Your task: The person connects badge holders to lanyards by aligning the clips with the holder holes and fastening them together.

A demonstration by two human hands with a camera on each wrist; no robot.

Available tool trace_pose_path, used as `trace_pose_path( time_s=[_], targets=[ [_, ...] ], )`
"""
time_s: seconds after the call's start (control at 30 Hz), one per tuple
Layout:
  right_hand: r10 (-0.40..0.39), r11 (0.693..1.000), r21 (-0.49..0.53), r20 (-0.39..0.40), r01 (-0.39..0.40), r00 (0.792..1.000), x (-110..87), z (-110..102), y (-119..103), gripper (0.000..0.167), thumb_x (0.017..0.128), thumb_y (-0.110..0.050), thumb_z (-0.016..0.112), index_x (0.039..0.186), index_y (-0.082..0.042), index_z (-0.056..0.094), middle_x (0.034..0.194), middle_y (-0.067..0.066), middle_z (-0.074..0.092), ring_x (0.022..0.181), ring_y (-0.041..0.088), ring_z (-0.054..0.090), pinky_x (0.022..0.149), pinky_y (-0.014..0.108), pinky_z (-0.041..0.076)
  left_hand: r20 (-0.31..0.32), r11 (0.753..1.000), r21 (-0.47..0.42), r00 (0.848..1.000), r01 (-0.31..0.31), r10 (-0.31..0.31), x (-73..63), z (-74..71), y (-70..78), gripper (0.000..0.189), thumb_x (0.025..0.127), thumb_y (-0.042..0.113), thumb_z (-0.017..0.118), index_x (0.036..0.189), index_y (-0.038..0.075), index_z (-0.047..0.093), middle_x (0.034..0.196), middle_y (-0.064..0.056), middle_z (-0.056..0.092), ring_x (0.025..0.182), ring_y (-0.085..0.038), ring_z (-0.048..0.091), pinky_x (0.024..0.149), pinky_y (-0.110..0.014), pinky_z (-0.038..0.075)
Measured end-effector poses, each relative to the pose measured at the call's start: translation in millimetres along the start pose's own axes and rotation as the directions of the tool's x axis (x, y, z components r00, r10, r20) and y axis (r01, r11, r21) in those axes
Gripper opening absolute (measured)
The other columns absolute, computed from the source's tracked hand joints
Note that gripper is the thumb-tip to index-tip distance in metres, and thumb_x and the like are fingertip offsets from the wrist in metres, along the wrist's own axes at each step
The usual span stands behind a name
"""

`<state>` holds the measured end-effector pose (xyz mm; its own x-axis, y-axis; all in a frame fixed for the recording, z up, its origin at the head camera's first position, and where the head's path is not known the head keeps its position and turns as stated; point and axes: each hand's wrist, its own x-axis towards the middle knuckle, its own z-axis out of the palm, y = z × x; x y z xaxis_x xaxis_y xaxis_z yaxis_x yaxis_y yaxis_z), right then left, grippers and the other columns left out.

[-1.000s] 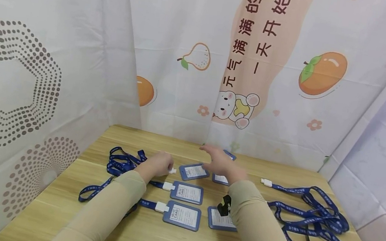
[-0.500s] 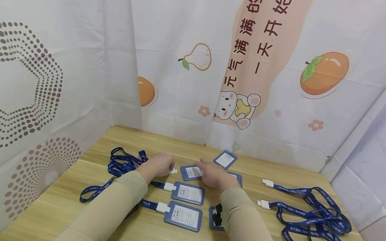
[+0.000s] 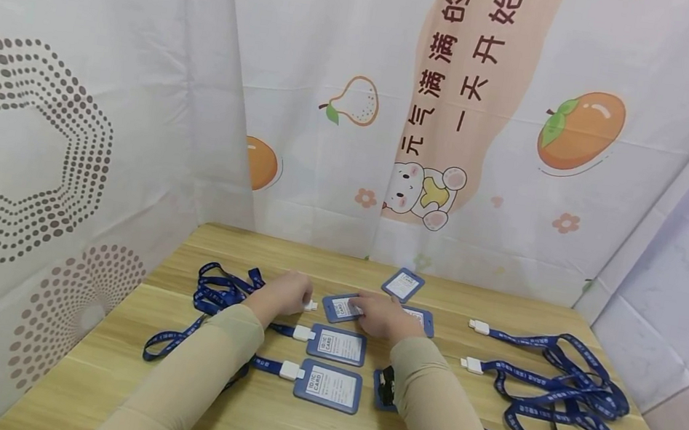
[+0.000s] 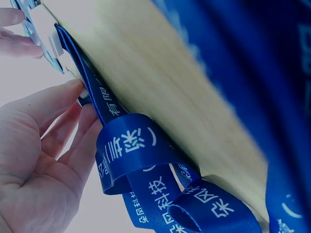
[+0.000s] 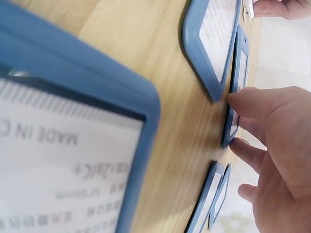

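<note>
Head view: the left hand (image 3: 289, 292) had thumb and fingers closed in a pinch on the end of a blue woven lanyard with white lettering (image 4: 119, 141), a white plastic clip (image 3: 310, 306) projecting from the fingertips. The right hand (image 3: 379, 315) was partly closed, its thumb and fingers gripping the right end of a blue rectangular plastic card holder (image 3: 339, 309) with a white printed insert. That holder lay on the pale wood-grain table (image 3: 262, 424), its left end just beside the clip, the two apart.

Nearer the person, two further blue card holders, the upper (image 3: 336, 345) and the lower (image 3: 327, 386), lay one below the other, each attached to a white clip and blue strap. Three loose blue holders were noted: one at the back (image 3: 403, 284), one beside the right hand (image 3: 424, 320), and one partly hidden by the right wrist (image 3: 383, 397). On the right side lay a tangled heap of blue lanyards (image 3: 584, 388), two white clips pointing left. Behind the table hung a white fabric curtain (image 3: 337, 30) printed with fruit.
</note>
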<state>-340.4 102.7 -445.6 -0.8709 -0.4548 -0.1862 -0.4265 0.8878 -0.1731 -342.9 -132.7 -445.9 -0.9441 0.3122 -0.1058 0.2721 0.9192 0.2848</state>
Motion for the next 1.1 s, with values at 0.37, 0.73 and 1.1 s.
trace_pose_path(
  time_s=[0.37, 0.73, 1.1],
  targets=[
    [0.011, 1.0, -0.012, -0.067, -0.011, 0.998, 1.5, -1.1, -4.7, 0.04, 0.097, -0.016, 0.064, 0.137, -0.02, 0.065, 0.148, 0.009, 0.053, 0.139, 0.035, 0.046, 0.116, 0.062, 0.025, -0.003, 1.0, 0.004, 1.0, -0.009, 0.009, -1.6, -0.3, -1.3, 0.009, 0.091, 0.007, 0.075, 0.092, 0.016, 0.075, 0.091, 0.002, 0.067, 0.083, -0.015, 0.06, 0.085, -0.035, 0.056],
    [0.022, 1.0, -0.02, -0.106, -0.024, 0.994, 3.4, 3.0, -3.3, 0.041, 0.094, -0.023, 0.071, 0.134, -0.016, 0.066, 0.145, 0.015, 0.053, 0.135, 0.038, 0.048, 0.111, 0.063, 0.034, -0.005, 1.0, -0.005, 1.0, -0.002, 0.002, -3.1, -1.4, 0.9, 0.009, 0.09, 0.006, 0.075, 0.092, 0.015, 0.076, 0.09, 0.001, 0.067, 0.083, -0.017, 0.06, 0.085, -0.036, 0.056],
    [0.015, 1.0, -0.01, -0.122, -0.016, 0.992, 3.5, 3.1, -1.7, 0.042, 0.093, -0.024, 0.073, 0.133, -0.013, 0.066, 0.138, 0.011, 0.062, 0.132, 0.036, 0.053, 0.11, 0.059, 0.038, -0.012, 1.0, -0.008, 1.0, -0.004, 0.004, -3.6, -1.6, 1.2, 0.009, 0.091, 0.006, 0.074, 0.091, 0.015, 0.075, 0.091, 0.001, 0.067, 0.083, -0.017, 0.06, 0.085, -0.036, 0.056]
  ],
)
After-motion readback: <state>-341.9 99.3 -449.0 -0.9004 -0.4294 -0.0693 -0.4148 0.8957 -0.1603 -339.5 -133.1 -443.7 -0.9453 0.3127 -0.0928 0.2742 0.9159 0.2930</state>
